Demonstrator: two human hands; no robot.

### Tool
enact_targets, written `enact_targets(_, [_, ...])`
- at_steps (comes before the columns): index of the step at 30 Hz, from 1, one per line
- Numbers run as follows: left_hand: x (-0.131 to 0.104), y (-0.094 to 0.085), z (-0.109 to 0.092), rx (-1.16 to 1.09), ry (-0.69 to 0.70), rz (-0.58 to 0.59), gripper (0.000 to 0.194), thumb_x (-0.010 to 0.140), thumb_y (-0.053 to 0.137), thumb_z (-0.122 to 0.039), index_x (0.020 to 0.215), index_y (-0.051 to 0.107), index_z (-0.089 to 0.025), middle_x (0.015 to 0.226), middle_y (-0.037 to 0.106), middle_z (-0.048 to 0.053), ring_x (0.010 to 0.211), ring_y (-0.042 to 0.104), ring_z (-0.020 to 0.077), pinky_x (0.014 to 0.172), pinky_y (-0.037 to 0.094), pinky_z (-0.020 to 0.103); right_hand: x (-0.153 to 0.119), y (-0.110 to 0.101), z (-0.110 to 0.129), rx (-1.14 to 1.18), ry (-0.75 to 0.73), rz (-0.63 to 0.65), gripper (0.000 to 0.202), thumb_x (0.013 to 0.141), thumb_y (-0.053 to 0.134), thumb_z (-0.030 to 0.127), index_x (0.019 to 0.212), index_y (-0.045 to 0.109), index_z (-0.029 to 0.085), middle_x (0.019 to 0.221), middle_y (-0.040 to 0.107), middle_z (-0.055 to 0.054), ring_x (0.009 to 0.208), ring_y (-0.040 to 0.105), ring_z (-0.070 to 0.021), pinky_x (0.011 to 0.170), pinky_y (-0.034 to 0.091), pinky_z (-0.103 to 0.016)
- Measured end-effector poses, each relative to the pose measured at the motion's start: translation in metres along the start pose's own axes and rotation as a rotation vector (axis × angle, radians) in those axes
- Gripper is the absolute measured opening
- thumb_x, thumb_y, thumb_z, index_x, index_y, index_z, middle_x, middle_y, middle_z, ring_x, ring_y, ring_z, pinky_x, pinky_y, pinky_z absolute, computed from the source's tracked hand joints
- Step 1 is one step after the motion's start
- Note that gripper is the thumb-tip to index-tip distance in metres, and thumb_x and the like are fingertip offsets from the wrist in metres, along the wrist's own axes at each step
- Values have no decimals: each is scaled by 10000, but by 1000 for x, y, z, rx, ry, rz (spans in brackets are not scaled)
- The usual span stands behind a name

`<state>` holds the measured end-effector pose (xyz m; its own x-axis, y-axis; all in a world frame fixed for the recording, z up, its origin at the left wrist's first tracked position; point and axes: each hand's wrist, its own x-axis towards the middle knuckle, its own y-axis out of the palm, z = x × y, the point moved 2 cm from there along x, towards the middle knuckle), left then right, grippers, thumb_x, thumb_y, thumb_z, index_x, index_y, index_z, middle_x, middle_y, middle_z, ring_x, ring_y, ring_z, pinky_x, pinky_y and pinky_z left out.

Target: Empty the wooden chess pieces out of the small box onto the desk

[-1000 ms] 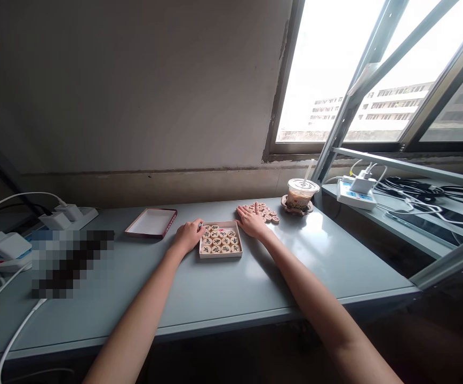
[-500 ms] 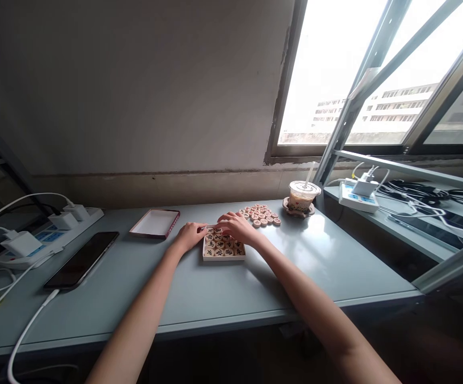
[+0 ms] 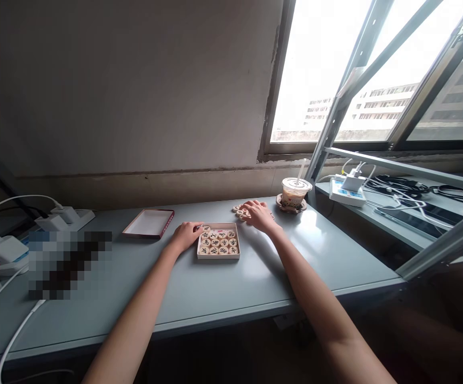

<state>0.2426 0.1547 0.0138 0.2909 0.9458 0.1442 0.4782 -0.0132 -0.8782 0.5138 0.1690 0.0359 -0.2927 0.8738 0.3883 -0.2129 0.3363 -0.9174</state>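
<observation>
A square white box (image 3: 218,256) on the desk holds several round wooden pieces with black characters, and its back right part shows bare bottom. My left hand (image 3: 186,236) is at the box's left edge, fingers curled together near the back left corner; what they hold, if anything, is too small to tell. Farther back and to the right, my right hand (image 3: 258,215) lies over a group of loose round pieces (image 3: 239,212), its fingers apart and spread on top of them. Part of that group is hidden under the hand.
A box lid (image 3: 148,223) lies open side up at the left. Behind my right hand stands a lidded cup with a straw (image 3: 295,193). Power strips with chargers and cables are at the far left and on the right shelf (image 3: 347,192). A blurred patch covers the left desk.
My right hand has moved from above the box to the right, onto the loose pieces. The box's back part is now uncovered. My left hand stays beside the box. The view has shifted slightly.
</observation>
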Motion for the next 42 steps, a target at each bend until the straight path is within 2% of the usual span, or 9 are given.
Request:
enact_targets(3, [0,1,1,-5,1,-8,416,848,430,-340,1171,648,-194,1177,652,92,1069,602,248,872,438,293,0,0,4,62,-33,-45,226,847,612,275,1066,634,224,1117,605,-65,1074,503,-228,905,345,-378])
enact_targets(7, [0,1,4,-80,15,-14,437,827,443,-371,1157,656,-180,1111,683,92,1011,613,243,843,434,282,1,-1,49,280,-237,-25,177,899,537,248,1041,642,234,1066,616,-41,954,555,-165,827,398,-301])
enact_targets(10, [1,0,6,-160,66,23,437,837,411,-439,985,725,-173,865,719,60,822,617,214,752,432,265,-2,2,89,232,-447,51,211,900,533,218,1087,630,240,1066,618,-45,962,557,-174,799,404,-293])
enact_targets(13, [0,-3,5,-223,96,79,495,850,355,-470,797,732,-154,601,617,23,625,533,163,646,400,250,-3,7,106,176,-482,102,232,884,534,144,1089,625,204,1043,623,-61,941,567,-173,775,406,-281])
enact_targets(17, [-2,-5,1,-259,95,147,448,825,405,-440,1013,710,-171,636,627,9,641,522,156,652,396,250,-4,9,99,167,-494,104,242,879,545,141,1082,641,231,1039,608,-52,905,561,-161,751,405,-263])
enact_targets(22, [-3,-4,-1,-232,80,124,471,765,515,-464,1120,670,-194,1048,697,59,852,600,213,796,439,287,-3,8,93,111,-522,87,248,857,592,171,1083,660,246,992,594,-62,897,527,-169,743,405,-264])
enact_targets(27, [-2,-2,1,-211,78,119,445,752,534,-422,1115,671,-204,1065,699,56,914,615,231,857,442,306,-1,5,92,102,-539,65,202,859,597,219,1047,659,181,964,583,-77,893,510,-180,749,421,-280])
enact_targets(34, [-2,-3,1,-224,95,109,444,753,536,-436,1106,674,-205,1066,698,59,935,617,239,857,454,313,1,6,89,113,-603,41,237,842,614,197,1062,670,266,1037,565,-59,901,491,-182,751,425,-286])
enact_targets(42, [-2,-3,3,-286,89,90,394,749,518,-361,1052,689,-176,972,703,59,863,618,208,772,464,274,4,-23,47,264,-295,-85,222,814,638,411,947,678,238,1007,569,-57,992,485,-201,832,429,-314])
